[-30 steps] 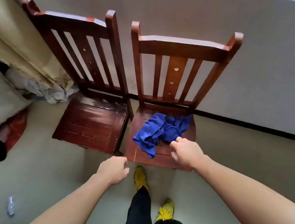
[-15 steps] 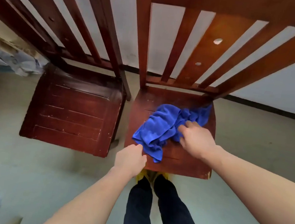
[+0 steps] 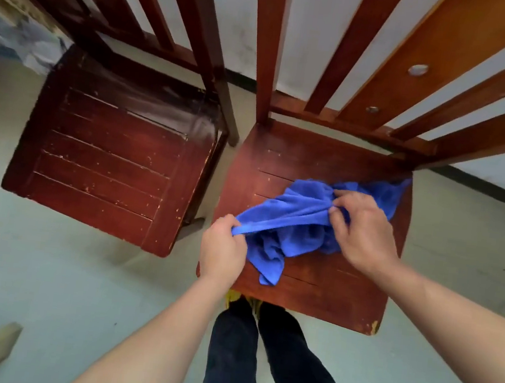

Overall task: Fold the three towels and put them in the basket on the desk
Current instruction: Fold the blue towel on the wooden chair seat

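Pinching what, the left hand (image 3: 222, 248)? (R.)

Rolled edge of the blue towel (image 3: 298, 219). Thumb and curled fingers are closed on it at the near left of the heap. (T.)

Right hand (image 3: 363, 233)? (R.)

Fingertips pinching a gather of the same cloth, farther from the body and to the right of the left hand. The stretch between the two hands looks taut. The rest sags crumpled between them, one tail lying just right of the left wrist. (T.)

Where does it lie? (R.)

On the seat of the chair (image 3: 327, 296) under both hands. A far corner trails beyond the right hand toward the seat's back edge. The second chair (image 3: 104, 167) stands left of the left hand. (T.)

Why hold it so? (R.)

My reading: two grips along one edge draw it straight and expose the corners before any fold. The seat serves as a work surface. I cannot tell whether the heap is one towel or more. Basket and desk not in view. Judged early in the task, nothing folded yet. (T.)
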Demonstrator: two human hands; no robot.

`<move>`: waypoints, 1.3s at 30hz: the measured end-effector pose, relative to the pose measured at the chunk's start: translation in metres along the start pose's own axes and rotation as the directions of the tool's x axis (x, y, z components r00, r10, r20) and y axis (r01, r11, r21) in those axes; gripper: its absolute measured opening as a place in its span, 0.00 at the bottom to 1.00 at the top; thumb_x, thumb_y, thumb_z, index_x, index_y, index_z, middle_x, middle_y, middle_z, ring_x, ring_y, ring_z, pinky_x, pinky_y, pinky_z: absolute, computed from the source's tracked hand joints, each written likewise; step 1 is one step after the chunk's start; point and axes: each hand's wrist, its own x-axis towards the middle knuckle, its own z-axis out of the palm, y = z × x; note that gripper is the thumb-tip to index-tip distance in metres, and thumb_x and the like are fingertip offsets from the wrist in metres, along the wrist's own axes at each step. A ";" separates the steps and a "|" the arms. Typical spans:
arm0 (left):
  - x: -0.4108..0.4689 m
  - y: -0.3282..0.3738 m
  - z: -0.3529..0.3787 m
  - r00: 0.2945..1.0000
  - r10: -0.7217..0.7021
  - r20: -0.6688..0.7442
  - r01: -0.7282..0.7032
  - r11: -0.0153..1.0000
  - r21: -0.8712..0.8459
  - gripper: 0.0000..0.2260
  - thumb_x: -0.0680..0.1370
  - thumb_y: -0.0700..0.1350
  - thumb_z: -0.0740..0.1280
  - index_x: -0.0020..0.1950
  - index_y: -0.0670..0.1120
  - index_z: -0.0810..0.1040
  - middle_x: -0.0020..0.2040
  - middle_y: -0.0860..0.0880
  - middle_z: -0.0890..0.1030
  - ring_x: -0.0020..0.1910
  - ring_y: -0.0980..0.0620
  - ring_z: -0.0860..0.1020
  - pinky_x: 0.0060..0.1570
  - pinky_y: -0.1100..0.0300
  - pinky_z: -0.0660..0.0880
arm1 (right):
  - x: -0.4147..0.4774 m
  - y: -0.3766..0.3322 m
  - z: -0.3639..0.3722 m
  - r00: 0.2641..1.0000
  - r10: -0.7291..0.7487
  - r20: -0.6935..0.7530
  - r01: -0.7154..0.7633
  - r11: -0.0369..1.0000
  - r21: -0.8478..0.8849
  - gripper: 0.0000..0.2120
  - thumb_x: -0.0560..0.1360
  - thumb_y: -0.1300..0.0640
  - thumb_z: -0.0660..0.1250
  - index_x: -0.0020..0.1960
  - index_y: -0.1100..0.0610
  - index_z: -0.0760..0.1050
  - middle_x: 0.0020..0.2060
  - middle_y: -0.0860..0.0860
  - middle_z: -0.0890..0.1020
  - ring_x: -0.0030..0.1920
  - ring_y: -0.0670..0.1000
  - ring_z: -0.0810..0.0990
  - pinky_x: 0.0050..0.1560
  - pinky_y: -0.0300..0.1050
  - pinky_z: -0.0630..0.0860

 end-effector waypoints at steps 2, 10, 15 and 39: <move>0.007 0.008 -0.027 0.996 -0.023 -0.083 0.014 0.994 -0.107 0.10 0.71 0.32 0.61 0.36 0.46 0.74 0.33 0.49 0.76 0.37 0.43 0.73 0.37 0.56 0.65 | 0.008 -0.018 -0.020 0.993 0.099 -0.065 -0.090 0.987 0.132 0.08 0.79 0.54 0.62 0.53 0.55 0.77 0.52 0.53 0.83 0.54 0.58 0.78 0.53 0.53 0.73; 0.046 0.054 -0.120 0.942 -0.217 -0.254 0.040 0.827 -0.560 0.12 0.70 0.31 0.55 0.31 0.45 0.68 0.30 0.50 0.66 0.32 0.52 0.62 0.30 0.60 0.60 | 0.058 -0.104 -0.054 0.993 0.088 -0.079 -0.050 0.919 0.391 0.06 0.80 0.53 0.61 0.48 0.53 0.75 0.36 0.47 0.77 0.45 0.58 0.78 0.45 0.49 0.70; 0.070 0.032 -0.164 0.907 -0.299 -0.296 0.083 0.817 -0.570 0.11 0.71 0.33 0.55 0.32 0.47 0.68 0.30 0.50 0.66 0.33 0.50 0.63 0.33 0.58 0.60 | 0.067 -0.138 -0.044 0.969 -0.134 0.210 0.096 0.979 0.180 0.22 0.68 0.33 0.68 0.54 0.47 0.74 0.46 0.45 0.81 0.48 0.52 0.78 0.50 0.50 0.74; 0.242 -0.125 -0.208 0.950 -0.309 -0.050 0.302 0.946 -0.116 0.14 0.70 0.55 0.71 0.46 0.46 0.77 0.49 0.44 0.81 0.50 0.44 0.79 0.51 0.53 0.74 | 0.162 -0.252 0.111 0.993 -0.120 0.007 0.114 0.919 -0.378 0.20 0.75 0.56 0.64 0.67 0.56 0.72 0.63 0.59 0.75 0.62 0.63 0.73 0.53 0.58 0.71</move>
